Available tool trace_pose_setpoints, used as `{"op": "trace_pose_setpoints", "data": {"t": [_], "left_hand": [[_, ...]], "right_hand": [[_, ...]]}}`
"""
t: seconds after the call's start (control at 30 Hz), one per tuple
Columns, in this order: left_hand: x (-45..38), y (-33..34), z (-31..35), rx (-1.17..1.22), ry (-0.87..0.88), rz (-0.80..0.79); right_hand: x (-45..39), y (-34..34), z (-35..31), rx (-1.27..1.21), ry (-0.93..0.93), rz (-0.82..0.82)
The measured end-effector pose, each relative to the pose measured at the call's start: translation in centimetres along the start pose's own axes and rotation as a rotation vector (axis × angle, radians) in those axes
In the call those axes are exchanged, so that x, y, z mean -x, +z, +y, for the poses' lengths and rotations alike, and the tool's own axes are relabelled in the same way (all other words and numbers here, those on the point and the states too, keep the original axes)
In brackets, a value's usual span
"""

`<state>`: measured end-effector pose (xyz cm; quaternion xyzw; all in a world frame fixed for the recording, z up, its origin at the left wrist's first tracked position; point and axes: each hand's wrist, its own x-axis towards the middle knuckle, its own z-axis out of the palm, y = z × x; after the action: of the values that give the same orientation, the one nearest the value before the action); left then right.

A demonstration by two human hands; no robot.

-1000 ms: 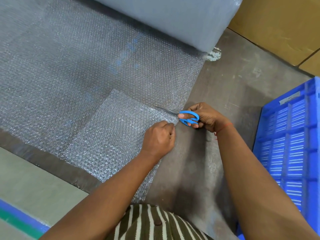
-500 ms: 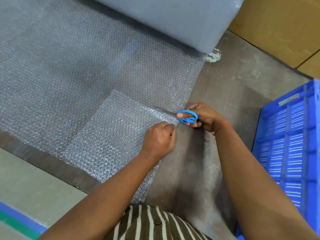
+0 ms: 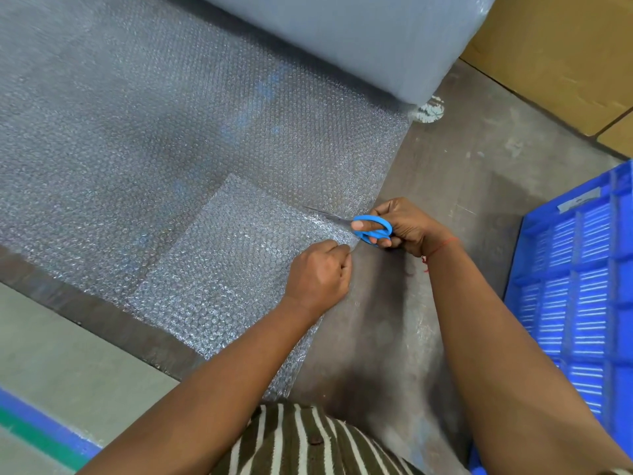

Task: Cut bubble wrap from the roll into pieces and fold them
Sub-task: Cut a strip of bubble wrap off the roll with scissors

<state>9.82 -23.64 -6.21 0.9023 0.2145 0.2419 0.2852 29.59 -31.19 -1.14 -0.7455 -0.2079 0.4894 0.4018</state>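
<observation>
Little changed over the second. The right hand [image 3: 404, 224] with the scissors [image 3: 371, 229] drifted slightly toward the roll [image 3: 342, 39] along the sheet's [image 3: 171, 132] right edge, and the blades, which pointed into the bubble wrap, kept the same narrow angle, so whether the cut advanced cannot be told. The left hand [image 3: 318, 275] shifted a touch the same way with its grip pinching the folded piece [image 3: 222, 269] at the edge beside the scissors. The crate [image 3: 575, 286] slid a little in the view as the head moved.
</observation>
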Motion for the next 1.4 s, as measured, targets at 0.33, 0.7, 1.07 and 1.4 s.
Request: {"op": "trace_pose_setpoints", "data": {"t": [0.33,0.7,1.07,1.4], "left_hand": [[0.1,0.4,-0.3,-0.002,0.012,0.015],[-0.3,-3.1,-3.2,-0.057,-0.061,0.097],[-0.5,-3.9,-6.4,-0.515,-0.299,-0.301],[-0.7,-4.0,-6.1,-0.545,-0.306,-0.321]], "right_hand": [[-0.7,0.8,-0.6,-0.023,-0.006,-0.026],[-1.2,0.7,-0.9,-0.031,0.014,-0.007],[-2.0,1.2,-1.1,-0.028,-0.012,-0.013],[-2.2,1.0,-1.6,-0.022,-0.014,-0.031]]}}
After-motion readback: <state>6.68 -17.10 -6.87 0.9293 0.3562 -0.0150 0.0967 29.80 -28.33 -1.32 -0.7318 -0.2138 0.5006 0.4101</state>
